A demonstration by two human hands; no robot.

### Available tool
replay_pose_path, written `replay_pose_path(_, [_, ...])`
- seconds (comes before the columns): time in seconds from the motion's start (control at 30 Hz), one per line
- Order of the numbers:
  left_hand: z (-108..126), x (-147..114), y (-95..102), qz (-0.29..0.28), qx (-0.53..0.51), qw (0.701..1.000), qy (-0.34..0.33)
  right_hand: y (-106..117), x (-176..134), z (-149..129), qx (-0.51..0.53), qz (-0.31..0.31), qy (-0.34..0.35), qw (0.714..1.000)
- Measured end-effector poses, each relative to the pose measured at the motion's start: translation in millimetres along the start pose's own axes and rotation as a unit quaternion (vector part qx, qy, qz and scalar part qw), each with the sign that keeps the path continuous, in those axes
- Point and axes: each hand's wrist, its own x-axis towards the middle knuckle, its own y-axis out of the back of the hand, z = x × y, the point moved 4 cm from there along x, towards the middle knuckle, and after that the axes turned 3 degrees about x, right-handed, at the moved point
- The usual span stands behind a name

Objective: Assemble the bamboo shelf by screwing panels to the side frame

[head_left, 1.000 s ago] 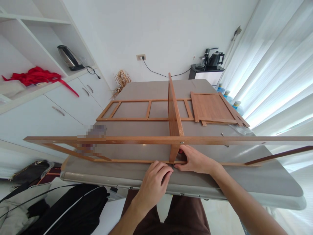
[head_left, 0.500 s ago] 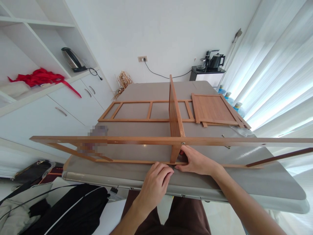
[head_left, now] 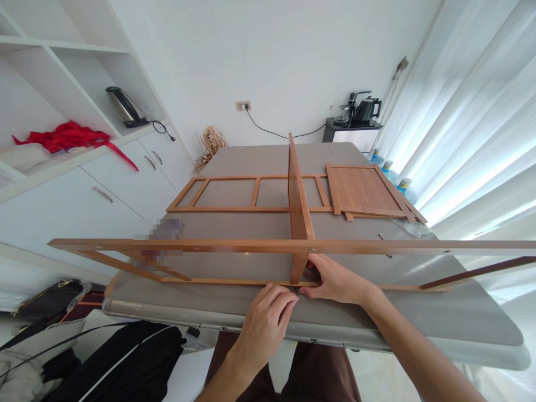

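At lower centre, between nearly pinched left grip [head_left: 268, 314] and half-open right grip [head_left: 335, 279], about equally near both: small dark metal piece [head_left: 297, 290], just below long brown wooden frame [head_left: 268, 246] running left to right. Cannot tell either grip's hold.

The small, dark, seemingly metal piece [head_left: 297, 291] at the fingertips of the person's left hand [head_left: 266, 315] is too small and too covered to identify. The long brown wooden frame [head_left: 234, 246] standing on edge runs out of view at the right, while pixelation blurs a greyish item [head_left: 161, 234] near its left end. Both bare forearms [head_left: 412, 340] are cut off by the bottom edge.
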Motion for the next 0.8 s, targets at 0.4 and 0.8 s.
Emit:
replay_pose_path(0.4, [-5, 0, 0.4, 0.023, -0.031, 0.999, 0.034, 6, -17, -13, -0.044, 0.054, -0.020, 0.997])
replay_pose_path(0.8, [-15, -2, -4.4, 0.039, -0.103, 0.988, 0.104, -50, -48, -70, -0.081, 0.163, -0.029, 0.983])
